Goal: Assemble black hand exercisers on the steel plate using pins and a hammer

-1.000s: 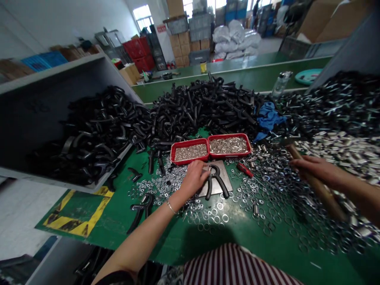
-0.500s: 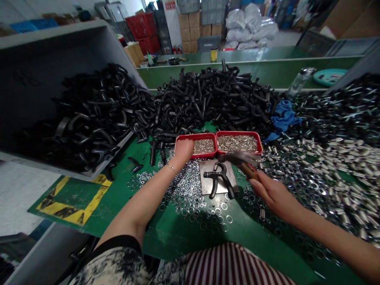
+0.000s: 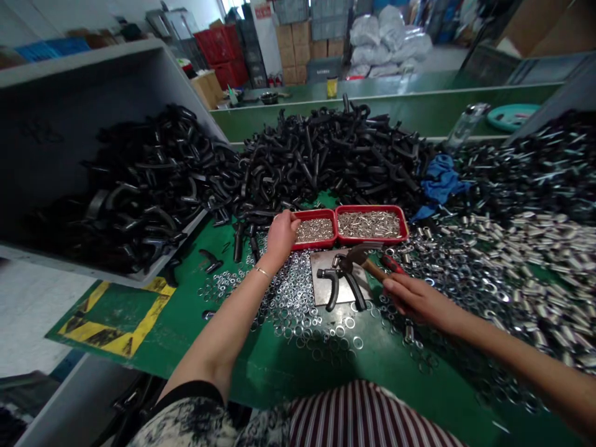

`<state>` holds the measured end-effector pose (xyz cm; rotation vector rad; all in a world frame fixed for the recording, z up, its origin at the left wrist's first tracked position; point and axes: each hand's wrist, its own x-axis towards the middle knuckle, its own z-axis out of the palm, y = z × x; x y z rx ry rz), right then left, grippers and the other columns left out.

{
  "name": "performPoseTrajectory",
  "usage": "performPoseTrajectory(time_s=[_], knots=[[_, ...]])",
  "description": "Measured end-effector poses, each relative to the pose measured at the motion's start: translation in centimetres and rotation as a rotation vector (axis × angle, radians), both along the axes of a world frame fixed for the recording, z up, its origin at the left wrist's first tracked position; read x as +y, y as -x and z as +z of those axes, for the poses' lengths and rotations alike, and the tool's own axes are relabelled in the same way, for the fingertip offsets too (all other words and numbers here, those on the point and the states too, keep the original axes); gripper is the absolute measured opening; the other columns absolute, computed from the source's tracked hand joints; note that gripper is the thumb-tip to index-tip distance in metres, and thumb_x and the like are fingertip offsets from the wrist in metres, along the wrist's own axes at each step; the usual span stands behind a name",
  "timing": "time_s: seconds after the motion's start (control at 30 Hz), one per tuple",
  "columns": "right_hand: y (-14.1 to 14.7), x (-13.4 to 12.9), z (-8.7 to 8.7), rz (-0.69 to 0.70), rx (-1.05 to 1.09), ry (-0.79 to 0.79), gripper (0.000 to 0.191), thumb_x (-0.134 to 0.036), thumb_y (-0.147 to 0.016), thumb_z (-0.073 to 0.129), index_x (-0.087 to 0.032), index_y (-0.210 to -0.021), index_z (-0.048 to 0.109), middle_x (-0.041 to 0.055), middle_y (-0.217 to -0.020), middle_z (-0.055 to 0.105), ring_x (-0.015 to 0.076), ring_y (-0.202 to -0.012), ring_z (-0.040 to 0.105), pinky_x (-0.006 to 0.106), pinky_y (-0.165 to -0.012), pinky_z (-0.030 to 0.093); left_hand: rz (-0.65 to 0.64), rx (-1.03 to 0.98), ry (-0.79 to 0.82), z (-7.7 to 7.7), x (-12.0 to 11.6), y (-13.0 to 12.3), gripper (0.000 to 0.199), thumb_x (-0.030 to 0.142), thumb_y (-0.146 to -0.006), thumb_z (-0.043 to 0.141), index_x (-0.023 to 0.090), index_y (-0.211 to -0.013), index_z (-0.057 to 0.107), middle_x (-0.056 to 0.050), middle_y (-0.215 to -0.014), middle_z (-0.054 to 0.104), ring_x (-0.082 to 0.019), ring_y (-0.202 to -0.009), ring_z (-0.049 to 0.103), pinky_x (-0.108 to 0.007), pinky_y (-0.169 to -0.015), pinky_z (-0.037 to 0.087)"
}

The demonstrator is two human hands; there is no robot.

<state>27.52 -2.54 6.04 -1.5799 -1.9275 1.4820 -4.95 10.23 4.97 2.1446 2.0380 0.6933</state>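
Observation:
My right hand [image 3: 412,297] is wrapped around the wooden handle of a hammer [image 3: 367,264]. Its metal head hangs over the upper end of a black two-legged handle part [image 3: 351,285], partly covering it. That part lies on a square metal plate [image 3: 321,295]. My left hand [image 3: 283,234] is at the left end of a red tray [image 3: 313,246] of tiny metal pieces, fingers pinched together; whatever is between them is too small to make out. A second red tray [image 3: 372,239] beside it holds small metal pins.
Loose metal rings [image 3: 288,292] surround the plate. A heap of black parts [image 3: 326,149] rises behind the trays, and a grey bin [image 3: 158,273] of them lies left. Metal sleeves [image 3: 526,267], a blue cloth [image 3: 440,180] and a red-handled tool [image 3: 392,264] are on the right.
My left hand has lifted a little out of the tray's left end and shifted left. The hammer head, blurred before, has come down and left over the black part.

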Motion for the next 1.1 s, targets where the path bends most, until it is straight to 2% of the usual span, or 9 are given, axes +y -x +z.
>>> performPoseTrajectory(time_s=[0.1,0.2,0.3,0.4,0.5,0.63,0.77,0.97,1.1], knots=[[-0.1,-1.0,-0.2,-0.164,0.153,0.088,0.046,-0.066,-0.096,0.041,-0.022,-0.086,0.05,-0.0039,-0.061,0.052,0.0088,-0.041,0.04,0.023,-0.04,0.028,-0.202,-0.309,-0.065,0.4,-3.0,-1.4,0.01,0.021,-0.095,0.059,0.017,-0.093,0.068,-0.007,-0.092,0.071,-0.018,-0.086,0.066,-0.033,-0.087,0.05],[0.1,-2.0,-1.2,-0.292,0.253,0.172,0.045,-0.067,-0.094,0.045,-0.023,-0.09,0.049,-0.0061,-0.061,0.05,0.0071,-0.037,0.036,0.021,-0.035,0.023,-0.38,-0.475,0.087,-0.4,-5.5,-3.4,0.013,0.014,-0.092,0.059,0.018,-0.096,0.07,-0.005,-0.094,0.072,-0.016,-0.081,0.067,-0.032,-0.084,0.052],[0.2,-2.5,-2.2,-0.343,0.301,0.19,0.045,-0.067,-0.093,0.048,-0.023,-0.09,0.047,-0.0068,-0.063,0.05,0.0059,-0.036,0.034,0.02,-0.033,0.023,-0.356,-0.58,0.227,-1.9,-6.2,-5.0,0.014,0.011,-0.087,0.062,0.018,-0.094,0.071,-0.004,-0.093,0.073,-0.015,-0.077,0.067,-0.03,-0.076,0.054],[0.0,-2.6,-2.4,-0.327,0.306,0.172,0.044,-0.066,-0.093,0.048,-0.022,-0.088,0.047,-0.0067,-0.062,0.05,0.0061,-0.037,0.035,0.021,-0.033,0.025,-0.3,-0.638,0.289,-3.0,-5.5,-5.7,0.011,0.012,-0.086,0.065,0.016,-0.094,0.071,-0.003,-0.085,0.073,-0.015,-0.073,0.068,-0.028,-0.072,0.053],[-0.4,-2.5,-2.4,-0.281,0.257,0.126,0.044,-0.065,-0.094,0.047,-0.022,-0.092,0.049,-0.0053,-0.064,0.053,0.0071,-0.039,0.04,0.021,-0.035,0.028,-0.304,-0.551,0.235,-3.5,-5.0,-6.1,0.008,0.017,-0.089,0.063,0.016,-0.092,0.071,-0.004,-0.084,0.073,-0.017,-0.077,0.068,-0.03,-0.077,0.052],[-0.6,-2.5,-2.9,-0.245,0.21,0.111,0.043,-0.065,-0.095,0.045,-0.022,-0.089,0.048,-0.0045,-0.064,0.055,0.0081,-0.042,0.043,0.021,-0.037,0.031,-0.298,-0.349,0.125,-4.0,-5.4,-6.7,0.013,0.02,-0.094,0.06,0.017,-0.093,0.072,-0.007,-0.096,0.073,-0.021,-0.093,0.067,-0.033,-0.09,0.049],[-0.4,-2.7,-3.6,-0.258,0.234,0.14,0.045,-0.066,-0.094,0.045,-0.023,-0.085,0.044,-0.0051,-0.063,0.054,0.0078,-0.04,0.041,0.021,-0.036,0.028,-0.242,-0.328,0.122,-4.9,-5.7,-7.0,0.014,0.022,-0.095,0.059,0.016,-0.095,0.072,-0.008,-0.097,0.073,-0.02,-0.093,0.068,-0.032,-0.09,0.049],[-0.4,-2.6,-4.0,-0.259,0.259,0.151,0.043,-0.065,-0.095,0.046,-0.022,-0.089,0.045,-0.0055,-0.063,0.054,0.0074,-0.04,0.04,0.021,-0.035,0.028,-0.243,-0.307,0.102,-5.3,-5.5,-7.3,0.012,0.022,-0.095,0.061,0.016,-0.092,0.071,-0.007,-0.094,0.073,-0.02,-0.09,0.067,-0.032,-0.086,0.049],[-0.6,-2.7,-4.0,-0.273,0.278,0.184,0.043,-0.066,-0.094,0.046,-0.022,-0.092,0.045,-0.0059,-0.064,0.054,0.007,-0.038,0.038,0.02,-0.033,0.028,-0.273,-0.224,0.055,-5.5,-5.6,-7.5,0.013,0.022,-0.096,0.059,0.016,-0.091,0.07,-0.007,-0.093,0.072,-0.02,-0.089,0.066,-0.033,-0.085,0.049]])
